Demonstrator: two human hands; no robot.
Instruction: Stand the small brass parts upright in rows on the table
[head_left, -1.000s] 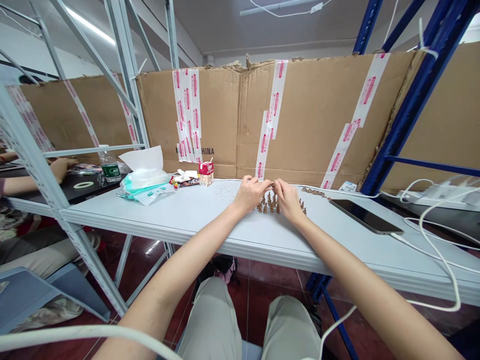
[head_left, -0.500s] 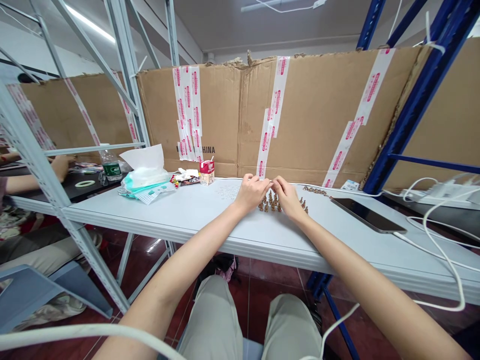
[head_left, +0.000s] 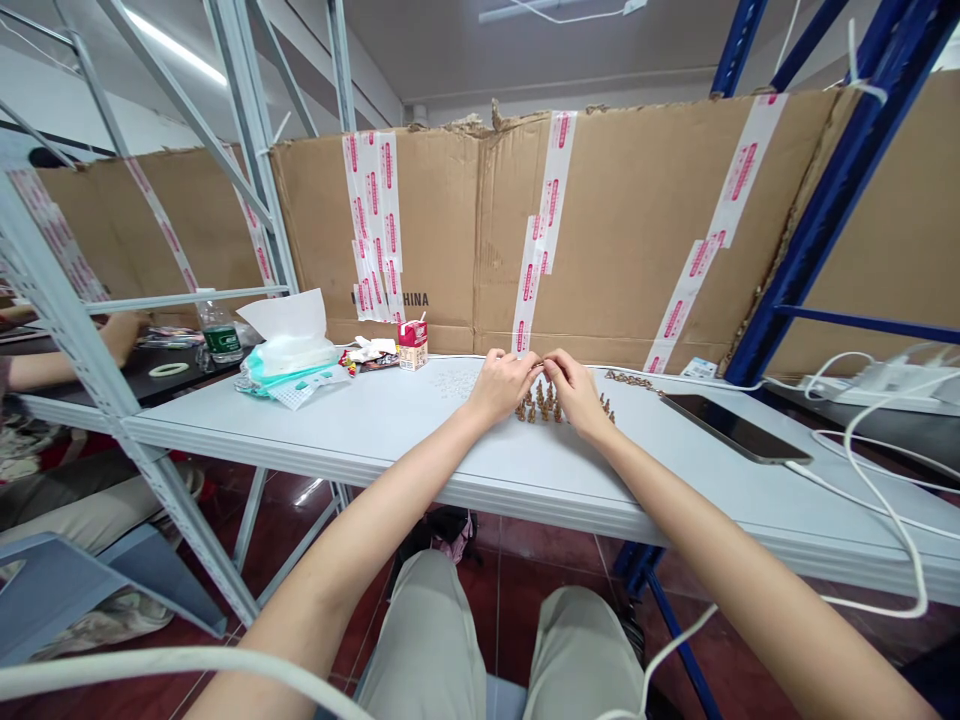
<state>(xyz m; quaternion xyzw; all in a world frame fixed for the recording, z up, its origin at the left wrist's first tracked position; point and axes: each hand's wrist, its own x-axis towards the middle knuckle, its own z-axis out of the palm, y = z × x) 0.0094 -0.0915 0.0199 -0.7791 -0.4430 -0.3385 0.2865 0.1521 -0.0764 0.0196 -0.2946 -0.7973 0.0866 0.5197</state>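
My left hand (head_left: pixel 503 384) and my right hand (head_left: pixel 572 390) meet at their fingertips above the table, both with fingers pinched together. Whatever sits between the fingertips is too small and too covered to name. Below and between my hands stand several small bronze-coloured figurine-like pieces (head_left: pixel 550 406) in rows; my right hand hides part of them. Left of my left hand, tiny clear bits (head_left: pixel 454 383) lie scattered on the white table (head_left: pixel 360 430). Beyond my right hand, a small pile of brownish pieces (head_left: pixel 630 379) lies near the table's back edge.
A phone (head_left: pixel 731 427) with a white cable lies at the right. A tissue pack (head_left: pixel 289 350), wrappers (head_left: pixel 371 353) and a red drink carton (head_left: pixel 413 345) stand at the back left. Cardboard (head_left: pixel 442 220) walls the back. At far left, another person's arm rests near a bottle (head_left: pixel 220 335).
My fingertips have shifted very slightly, still pinched together in the same place. The view has moved a little; the things on the table look unchanged.
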